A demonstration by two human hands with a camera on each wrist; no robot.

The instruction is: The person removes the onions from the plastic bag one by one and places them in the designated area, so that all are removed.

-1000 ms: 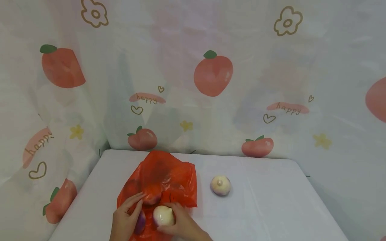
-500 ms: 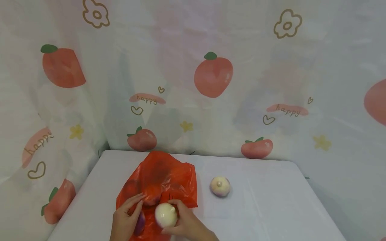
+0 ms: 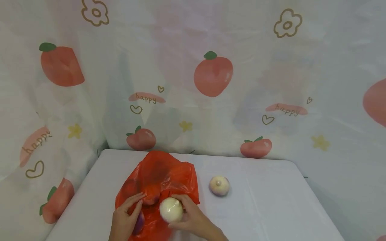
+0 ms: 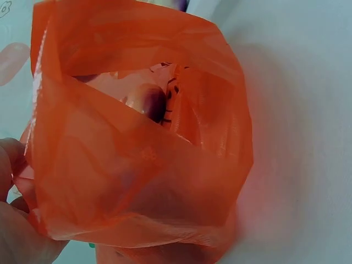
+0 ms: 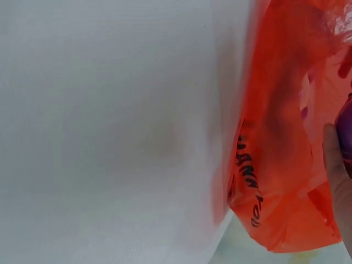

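A red-orange plastic bag [image 3: 172, 175] lies on the table with its mouth toward me. At the left of the mouth, my left hand [image 3: 125, 216] pinches the bag's edge; the left wrist view shows its thumb and fingers [image 4: 6, 165] on the film. My right hand [image 3: 197, 219] grips a white-and-purple turnip [image 3: 171, 210] in front of the mouth, pale side up. Inside the bag, another turnip [image 4: 149, 102] shows through the opening. A purple round one [image 3: 139, 223] is partly hidden beside my left hand. One more turnip [image 3: 219, 186] rests on the table to the right.
The white-covered table [image 3: 265, 201] stretches right of the bag. Behind it hangs a pale printed curtain [image 3: 181, 50] with fruit and flower patterns, which also runs down the left side. Black lettering marks the bag [image 5: 247, 165].
My right hand has moved a little to the right and away from the bag's inside, carrying the turnip with it. The left hand stays almost still on the bag's edge.
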